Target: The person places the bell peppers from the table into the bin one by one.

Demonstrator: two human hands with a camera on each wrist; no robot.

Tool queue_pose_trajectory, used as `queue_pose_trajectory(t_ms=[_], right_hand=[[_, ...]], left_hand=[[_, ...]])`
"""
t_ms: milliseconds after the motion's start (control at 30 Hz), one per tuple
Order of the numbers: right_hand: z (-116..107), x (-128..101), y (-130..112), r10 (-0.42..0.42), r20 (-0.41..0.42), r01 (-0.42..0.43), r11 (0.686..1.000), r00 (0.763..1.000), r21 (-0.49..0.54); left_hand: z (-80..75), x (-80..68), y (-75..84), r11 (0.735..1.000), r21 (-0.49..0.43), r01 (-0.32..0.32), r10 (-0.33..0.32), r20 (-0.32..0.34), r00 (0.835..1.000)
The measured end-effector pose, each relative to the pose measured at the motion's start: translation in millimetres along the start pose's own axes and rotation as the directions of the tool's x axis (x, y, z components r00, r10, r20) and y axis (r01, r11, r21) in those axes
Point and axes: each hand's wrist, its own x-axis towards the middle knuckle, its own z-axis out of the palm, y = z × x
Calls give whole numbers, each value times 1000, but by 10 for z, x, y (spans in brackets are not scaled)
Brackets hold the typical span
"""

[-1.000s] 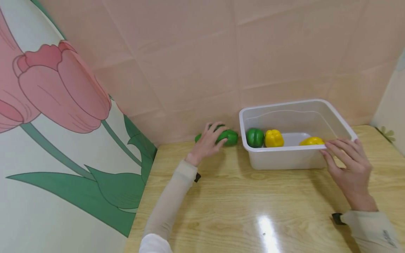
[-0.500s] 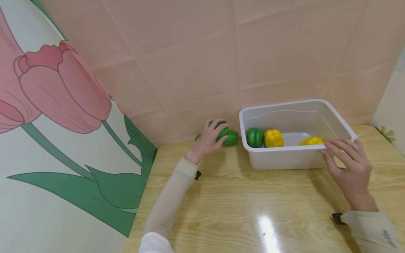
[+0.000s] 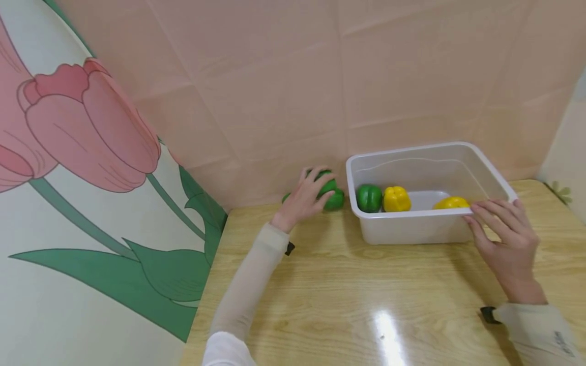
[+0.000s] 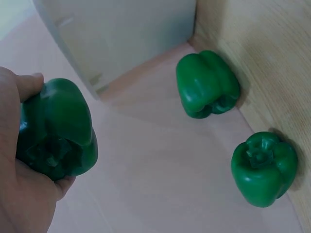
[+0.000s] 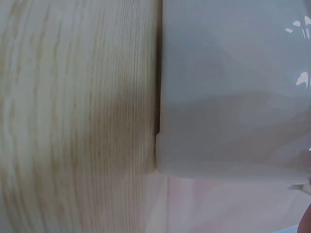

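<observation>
While the left hand (image 3: 305, 198) gripped one green pepper (image 3: 326, 186) at the far edge of the table (image 3: 348, 295), fingers curled round it, the pepper sat raised off the wood just left of the tub (image 3: 426, 223). Left wrist view: two more green peppers (image 4: 207, 83) (image 4: 264, 168) lay on the table against the pink wall, apart from each other. Inside the tub, left to right: green pepper (image 3: 369, 197), yellow pepper (image 3: 396, 199), second yellow pepper (image 3: 451, 203). Right hand (image 3: 503, 239) rested on the tub's near rim at its right corner, fingers spread and mostly straight, touching the rim, not curled round it.
</observation>
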Motion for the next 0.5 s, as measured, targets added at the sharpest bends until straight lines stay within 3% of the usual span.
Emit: queue_pose_trajectory(t_ms=[500], right_hand=[[-16, -10, 32, -6, 20, 7, 1000, 1000, -9]], left_hand=[[-7, 128, 35, 998, 33, -60, 62, -55, 997]])
